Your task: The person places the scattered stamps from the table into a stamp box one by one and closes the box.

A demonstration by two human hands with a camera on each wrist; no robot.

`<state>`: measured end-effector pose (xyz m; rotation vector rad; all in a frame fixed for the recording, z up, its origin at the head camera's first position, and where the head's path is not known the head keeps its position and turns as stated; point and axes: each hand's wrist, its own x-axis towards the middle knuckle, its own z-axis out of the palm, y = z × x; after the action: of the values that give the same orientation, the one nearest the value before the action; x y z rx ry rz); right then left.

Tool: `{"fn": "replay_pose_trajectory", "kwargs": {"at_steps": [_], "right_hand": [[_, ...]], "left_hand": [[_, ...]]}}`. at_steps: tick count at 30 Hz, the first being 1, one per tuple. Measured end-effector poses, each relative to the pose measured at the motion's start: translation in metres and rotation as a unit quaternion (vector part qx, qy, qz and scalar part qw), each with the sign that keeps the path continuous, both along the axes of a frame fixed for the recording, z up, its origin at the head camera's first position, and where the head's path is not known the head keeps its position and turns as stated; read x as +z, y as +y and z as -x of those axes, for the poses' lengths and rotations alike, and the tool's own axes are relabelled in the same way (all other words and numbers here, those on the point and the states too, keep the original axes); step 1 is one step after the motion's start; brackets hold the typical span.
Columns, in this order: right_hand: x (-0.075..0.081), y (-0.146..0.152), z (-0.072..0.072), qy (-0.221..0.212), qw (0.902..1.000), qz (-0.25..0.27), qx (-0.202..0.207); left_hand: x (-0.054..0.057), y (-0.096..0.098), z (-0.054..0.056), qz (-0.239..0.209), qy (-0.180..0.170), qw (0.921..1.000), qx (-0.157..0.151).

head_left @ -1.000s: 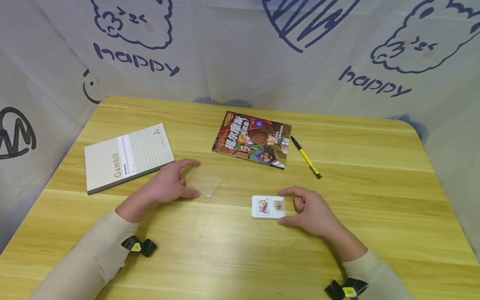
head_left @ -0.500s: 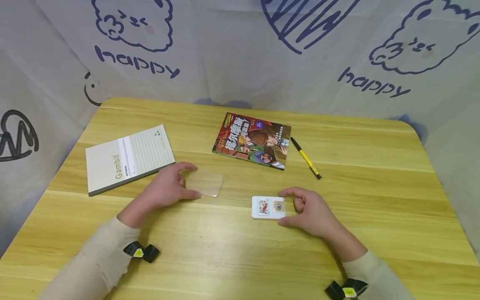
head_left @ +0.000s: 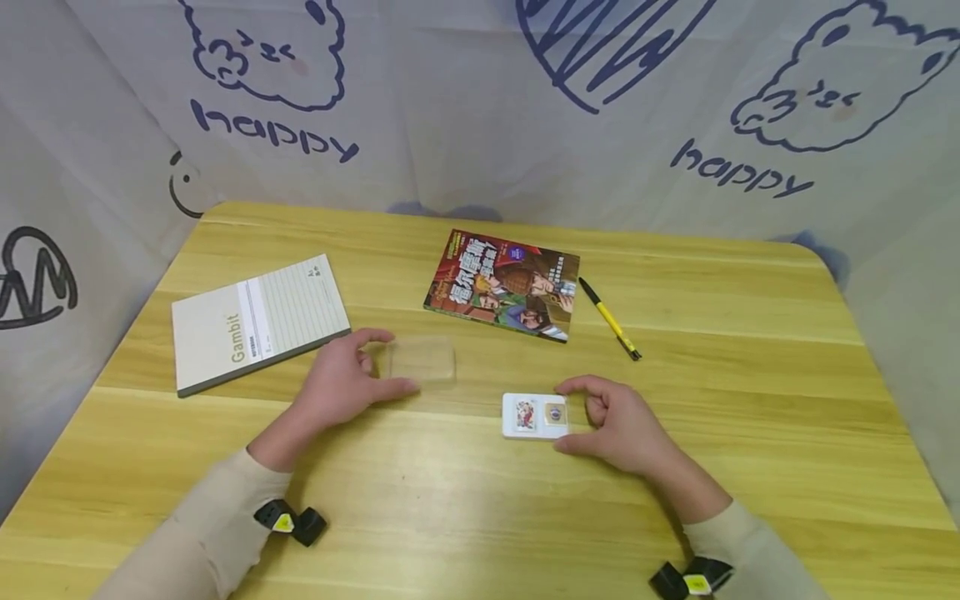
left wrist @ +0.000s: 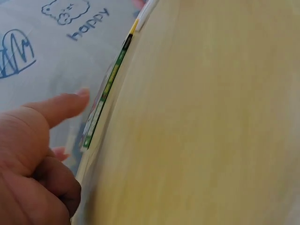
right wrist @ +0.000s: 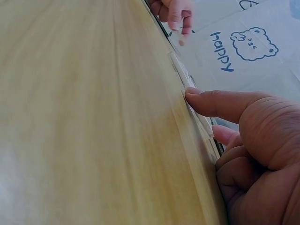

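Over at roughly 10 o'clock from the white case [head_left: 540, 417], your left hand [head_left: 341, 367] has what looks like a clear plastic cover [head_left: 423, 362] pinched between thumb and index finger, the two spread about as wide as its near end. Can't tell from here whether that cover touches the tabletop [head_left: 450, 500] or hangs just above it. Your right hand [head_left: 626, 423] is on the case's 3 o'clock end, thumb on the 6 o'clock edge and index finger on the 12 o'clock edge, so that's a light grip too. Other fingers look tucked in on both hands, going by the wrist views.

As for the step, I'd guess you're mid-handling of a two-part box, cover and case apart, but honestly I can't say if it's coming together or apart. Either way, imo the next move calls for a steady right hand pinning the case and a level left one, since see-through plastic is easy to misjudge. Your notebook [head_left: 262, 325] sits near your left hand, towards 10 o'clock, so mind that corner.
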<state>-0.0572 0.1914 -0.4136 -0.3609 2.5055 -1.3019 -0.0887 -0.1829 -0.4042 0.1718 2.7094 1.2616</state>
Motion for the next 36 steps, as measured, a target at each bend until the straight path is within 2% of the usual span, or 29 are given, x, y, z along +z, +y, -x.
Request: {"fn": "replay_pose_trajectory", "kwargs": {"at_steps": [3, 7, 14, 25, 30, 36], "right_hand": [[0.000, 0.000, 0.000, 0.000, 1.0000, -0.002, 0.000], [0.000, -0.001, 0.000, 0.002, 1.0000, -0.007, 0.001], [0.002, -0.002, 0.001, 0.004, 0.9999, -0.010, 0.002], [0.001, -0.001, 0.000, 0.008, 0.9999, -0.012, 0.000], [0.002, -0.001, -0.001, 0.009, 0.9999, -0.009, 0.000], [0.003, -0.001, -0.001, 0.013, 0.9999, -0.007, 0.002]], "left_hand": [[-0.001, 0.008, -0.002, -0.051, -0.009, 0.9985, 0.015], [0.000, 0.024, -0.007, -0.119, -0.023, 0.9920, 0.035], [-0.004, 0.052, -0.014, -0.189, -0.019, 0.9811, 0.039], [-0.007, 0.087, -0.023, -0.224, -0.032, 0.9730, 0.043], [-0.008, 0.100, -0.026, -0.237, -0.025, 0.9701, 0.044], [-0.008, 0.111, -0.028, -0.228, -0.019, 0.9730, 0.032]]}}
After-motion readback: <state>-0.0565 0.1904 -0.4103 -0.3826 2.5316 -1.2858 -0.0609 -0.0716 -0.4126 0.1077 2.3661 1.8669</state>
